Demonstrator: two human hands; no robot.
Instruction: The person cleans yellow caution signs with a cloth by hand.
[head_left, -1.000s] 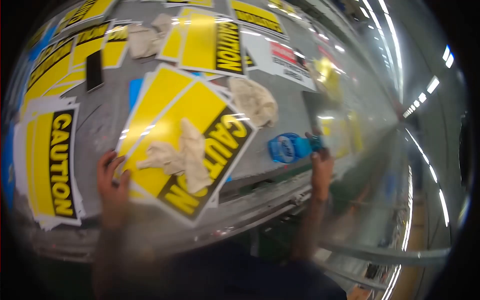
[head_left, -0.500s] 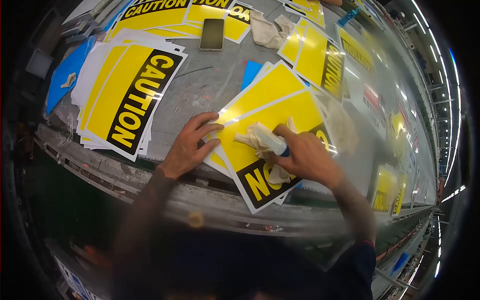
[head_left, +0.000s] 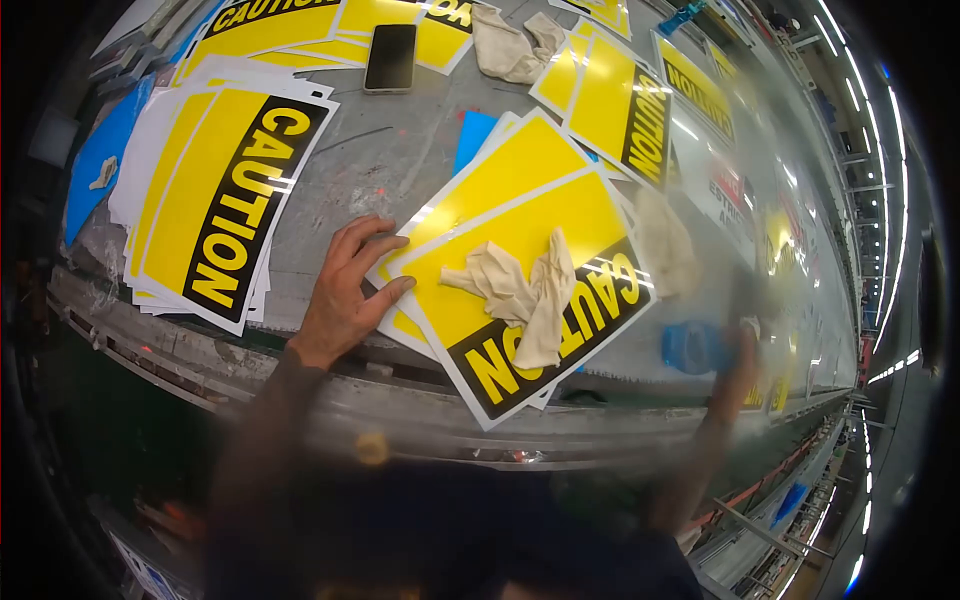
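Note:
My left hand [head_left: 348, 290] rests by the left edge of a yellow caution sign [head_left: 590, 210], fingers apart, with fingertips and thumb at the edges of the stacked signs. A crumpled cream cloth [head_left: 510, 290] lies on the top sign, covering part of its black lettering band. To the right, my right hand [head_left: 745, 350] is smeared by motion. Beside it is a blurred blue object [head_left: 695, 348]; I cannot tell whether the hand holds it. Another pale cloth [head_left: 665, 245] lies just right of the stack.
A pile of caution signs [head_left: 220, 200] stands on the left of the grey worktable [head_left: 370, 150]. At the back lie a phone [head_left: 390, 58], a pair of cream gloves or cloths [head_left: 505, 45] and more signs [head_left: 610, 105]. A blue sheet [head_left: 100, 170] lies far left.
My right hand has left the cloth and the pale, blue-ended object it held over the sign, moving right. The cloth stays on the sign. My left hand keeps its place at the edge.

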